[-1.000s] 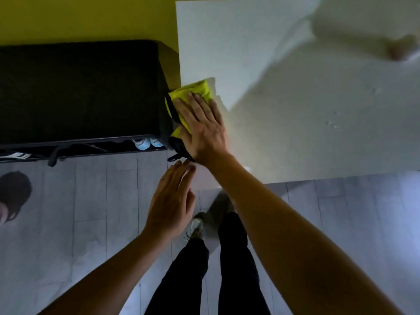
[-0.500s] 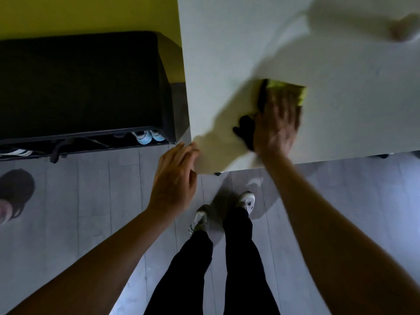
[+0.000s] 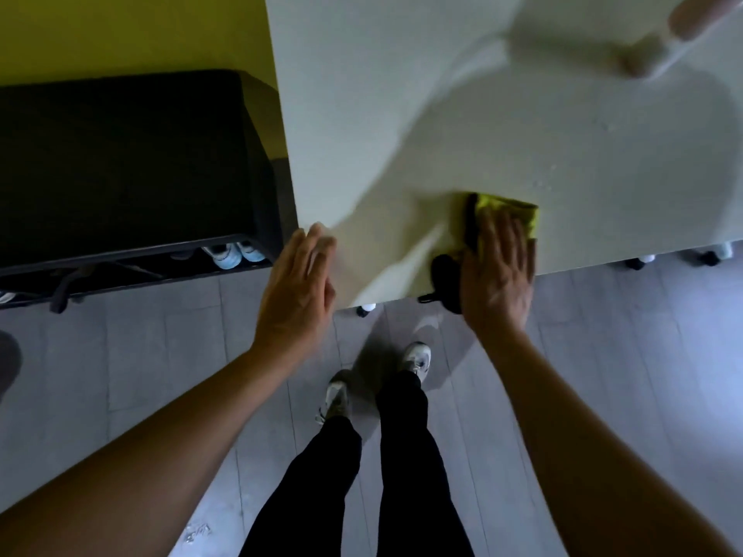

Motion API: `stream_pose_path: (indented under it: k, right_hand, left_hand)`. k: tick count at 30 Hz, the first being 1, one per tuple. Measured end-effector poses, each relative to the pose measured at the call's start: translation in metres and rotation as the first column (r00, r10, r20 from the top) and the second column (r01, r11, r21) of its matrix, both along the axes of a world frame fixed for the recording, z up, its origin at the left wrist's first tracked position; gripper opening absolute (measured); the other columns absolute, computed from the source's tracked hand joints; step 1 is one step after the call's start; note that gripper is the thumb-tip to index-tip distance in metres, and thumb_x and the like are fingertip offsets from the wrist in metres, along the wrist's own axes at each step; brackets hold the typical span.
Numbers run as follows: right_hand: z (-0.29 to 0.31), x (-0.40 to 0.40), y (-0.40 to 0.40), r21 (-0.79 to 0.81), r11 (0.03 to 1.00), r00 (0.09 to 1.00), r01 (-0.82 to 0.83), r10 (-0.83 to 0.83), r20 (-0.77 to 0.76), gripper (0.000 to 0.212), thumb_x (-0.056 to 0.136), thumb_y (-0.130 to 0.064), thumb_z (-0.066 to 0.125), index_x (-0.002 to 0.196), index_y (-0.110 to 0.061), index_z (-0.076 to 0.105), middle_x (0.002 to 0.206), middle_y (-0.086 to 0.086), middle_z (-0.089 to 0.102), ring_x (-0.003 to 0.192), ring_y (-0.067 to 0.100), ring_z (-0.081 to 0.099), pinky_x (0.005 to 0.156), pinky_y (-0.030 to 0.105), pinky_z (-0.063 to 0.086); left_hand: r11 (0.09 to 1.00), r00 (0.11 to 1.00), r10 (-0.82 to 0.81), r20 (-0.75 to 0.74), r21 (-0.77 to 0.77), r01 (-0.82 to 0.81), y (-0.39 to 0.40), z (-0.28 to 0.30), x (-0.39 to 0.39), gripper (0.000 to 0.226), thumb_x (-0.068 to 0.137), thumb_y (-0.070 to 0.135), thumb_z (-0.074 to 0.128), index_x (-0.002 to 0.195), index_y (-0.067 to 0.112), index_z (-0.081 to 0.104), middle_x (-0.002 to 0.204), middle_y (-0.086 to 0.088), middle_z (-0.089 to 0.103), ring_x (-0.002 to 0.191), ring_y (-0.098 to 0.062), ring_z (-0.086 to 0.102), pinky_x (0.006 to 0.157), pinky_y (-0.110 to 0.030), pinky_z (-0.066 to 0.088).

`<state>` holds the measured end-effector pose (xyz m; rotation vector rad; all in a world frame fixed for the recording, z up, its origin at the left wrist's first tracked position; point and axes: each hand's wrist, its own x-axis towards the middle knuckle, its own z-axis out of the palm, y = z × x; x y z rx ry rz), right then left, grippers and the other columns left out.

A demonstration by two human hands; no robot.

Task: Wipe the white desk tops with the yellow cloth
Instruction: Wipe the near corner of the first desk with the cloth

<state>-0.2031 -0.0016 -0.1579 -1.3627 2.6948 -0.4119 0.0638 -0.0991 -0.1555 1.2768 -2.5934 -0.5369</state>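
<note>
Pressing yellow cloth (image 3: 508, 213) (desk edge) (image 3: 402, 114).

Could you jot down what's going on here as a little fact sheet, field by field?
Activity: wiping a white desk top
Tool: yellow cloth, dark on its underside
Right hand: flat on the cloth, fingers straight, near the desk's front edge
Left hand: open, holding nothing, by the desk's near-left corner
Beside the desk: black shoe rack with pale shoes underneath
Floor: grey planks
</note>
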Motion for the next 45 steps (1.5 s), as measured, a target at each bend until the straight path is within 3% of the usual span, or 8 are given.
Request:
stream_pose_path:
  k: [5, 10, 17, 24, 31, 35, 39, 45]
  right_hand:
    - [0.002, 0.025, -0.017, 0.03, 0.982, 0.982, 0.187, -0.188, 0.024, 0.067, 0.101, -0.052, 0.024, 0.162, -0.028, 0.013, 0.17, 0.003, 0.012, 0.157, 0.02, 0.005, 0.126, 0.05, 0.01]
    - [0.004, 0.137, -0.038, 0.025, 0.958, 0.957, -0.285, 0.283, 0.061, 0.073, 0.099, -0.05, 0.042, 0.162, -0.025, 0.016, 0.169, 0.004, 0.015, 0.157, 0.02, 0.002, 0.127, 0.049, 0.004]
    - [0.0, 0.089, -0.026, 0.006, 0.911, 0.908, -0.413, 0.411, 0.079, 0.064, 0.103, -0.049, 0.039, 0.161, -0.029, 0.02, 0.168, 0.002, 0.016, 0.157, 0.018, 0.006, 0.128, 0.046, 0.006]
    - [-0.004, -0.073, 0.024, 0.042, 0.999, 1.0, 0.014, -0.015, 0.021, 0.061, 0.102, -0.043, 0.026, 0.161, -0.028, 0.019, 0.168, 0.002, 0.018, 0.156, 0.017, 0.009, 0.127, 0.047, 0.008]
    - [-0.002, -0.153, 0.02, 0.019, 0.921, 0.918, 0.39, -0.39, 0.075, 0.067, 0.102, -0.054, 0.024, 0.163, -0.026, 0.013, 0.17, 0.003, 0.009, 0.157, 0.019, 0.003, 0.126, 0.05, 0.002]
    - [0.002, -0.06, -0.014, 0.044, 0.997, 0.998, 0.064, -0.064, 0.003, 0.074, 0.099, -0.045, 0.044, 0.162, -0.024, 0.012, 0.169, 0.006, 0.012, 0.156, 0.025, 0.007, 0.127, 0.051, 0.009]
    - [0.004, 0.022, -0.052, 0.006, 0.933, 0.931, -0.361, 0.36, 0.066, 0.074, 0.099, -0.049, 0.05, 0.162, -0.03, 0.017, 0.168, 0.004, 0.013, 0.157, 0.022, 0.005, 0.127, 0.049, 0.001]
    - [-0.002, -0.049, -0.062, -0.018, 0.928, 0.928, -0.373, 0.373, -0.022, 0.076, 0.094, -0.057, 0.044, 0.16, -0.026, 0.026, 0.166, 0.005, 0.026, 0.156, 0.025, 0.014, 0.127, 0.051, 0.007]
  left_hand:
    - [0.998, 0.999, 0.048, -0.003, 0.031, -0.048, 0.003, 0.0, -0.005, 0.059, 0.103, 0.016, 0.046, 0.16, 0.008, 0.033, 0.17, -0.016, 0.024, 0.158, -0.036, 0.019, 0.125, -0.054, 0.03]
    - [0.994, 0.994, 0.106, 0.007, 0.039, -0.106, 0.004, 0.005, -0.01, 0.057, 0.098, 0.016, 0.052, 0.152, 0.001, 0.043, 0.163, -0.021, 0.037, 0.153, -0.041, 0.029, 0.123, -0.056, 0.033]
    - [0.976, 0.98, 0.187, 0.064, -0.123, -0.178, -0.01, 0.008, -0.033, 0.038, 0.09, 0.002, 0.062, 0.128, 0.001, 0.058, 0.133, -0.025, 0.053, 0.127, -0.046, 0.048, 0.109, -0.056, 0.041]
    - [0.99, 0.998, 0.054, 0.015, -0.133, -0.052, -0.03, 0.0, -0.118, 0.057, 0.101, 0.021, 0.037, 0.156, 0.007, 0.036, 0.165, -0.024, 0.029, 0.153, -0.041, 0.026, 0.129, -0.051, 0.016]
    - [0.971, 0.985, 0.171, -0.027, -0.165, -0.173, -0.043, -0.008, -0.139, 0.06, 0.102, 0.019, 0.036, 0.159, 0.003, 0.031, 0.167, -0.02, 0.028, 0.156, -0.037, 0.024, 0.131, -0.046, 0.01]
    - [0.962, 0.982, 0.181, -0.055, -0.2, -0.188, -0.039, -0.012, -0.142, 0.058, 0.103, 0.012, 0.042, 0.159, 0.0, 0.031, 0.167, -0.021, 0.029, 0.156, -0.037, 0.025, 0.131, -0.045, 0.012]
    - [0.959, 0.977, 0.21, -0.039, -0.185, -0.214, -0.045, -0.017, -0.138, 0.054, 0.108, 0.017, 0.045, 0.159, 0.002, 0.034, 0.167, -0.018, 0.031, 0.156, -0.033, 0.026, 0.132, -0.04, 0.011]
    - [0.954, 0.968, 0.249, -0.035, -0.161, -0.252, -0.044, -0.015, -0.137, 0.06, 0.099, 0.011, 0.035, 0.158, 0.001, 0.034, 0.167, -0.018, 0.031, 0.156, -0.034, 0.026, 0.131, -0.045, 0.014]
